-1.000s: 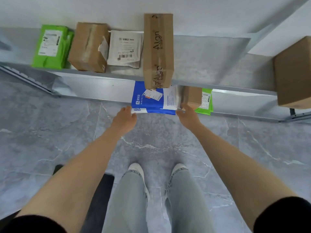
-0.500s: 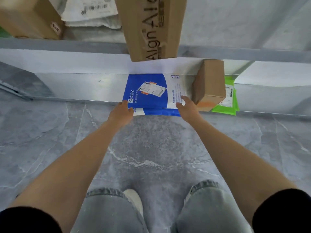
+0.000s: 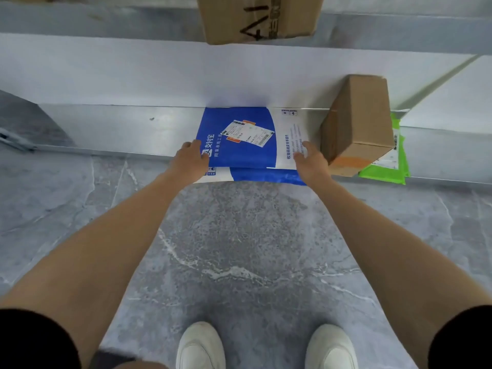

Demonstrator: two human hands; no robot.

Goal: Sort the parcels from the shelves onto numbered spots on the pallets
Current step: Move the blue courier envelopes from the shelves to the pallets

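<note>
Left hand (image 3: 190, 161) lies on the 9 o'clock edge of the blue-and-white parcel (image 3: 239, 153), grip hidden; right hand (image 3: 310, 162) rests flat-fingered at its 3 o'clock. The parcel sits on the low shelf (image 3: 106, 129), printed 支付宝, bearing a barcode label (image 3: 249, 133)

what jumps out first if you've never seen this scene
The bright blue and white parcel on the low shelf, middle of the view, with the left hand and right hand laid on its near corners. A small cardboard box stands just right of it, partly hiding a green mailer.
</note>
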